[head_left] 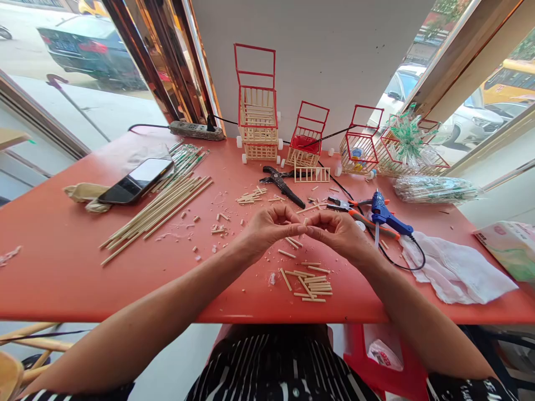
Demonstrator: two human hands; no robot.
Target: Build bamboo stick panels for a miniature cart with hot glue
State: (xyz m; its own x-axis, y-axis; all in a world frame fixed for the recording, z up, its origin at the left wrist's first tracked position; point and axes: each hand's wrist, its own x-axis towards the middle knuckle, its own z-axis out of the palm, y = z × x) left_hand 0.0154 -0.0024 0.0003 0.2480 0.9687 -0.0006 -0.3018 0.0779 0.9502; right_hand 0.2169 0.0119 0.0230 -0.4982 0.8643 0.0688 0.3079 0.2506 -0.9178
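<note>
Head view: pinching what looks like a short stick between the fingertips of left hand and right hand, brought together above the middle of the red tabletop. Surrounded by loose cut sticks below and a glue gun just beside the right hand. Probably turning or lining up one piece; seems to call next for a light, steady pinch.

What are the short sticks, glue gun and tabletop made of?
Short sticks: probably bare wood or bamboo, matte, given their pale straw color. Glue gun: likely plastic, from its uniform blue molded-looking body. Tabletop: unclear, perhaps laminate or plastic; smooth, orange-red, slightly glossy.
</note>
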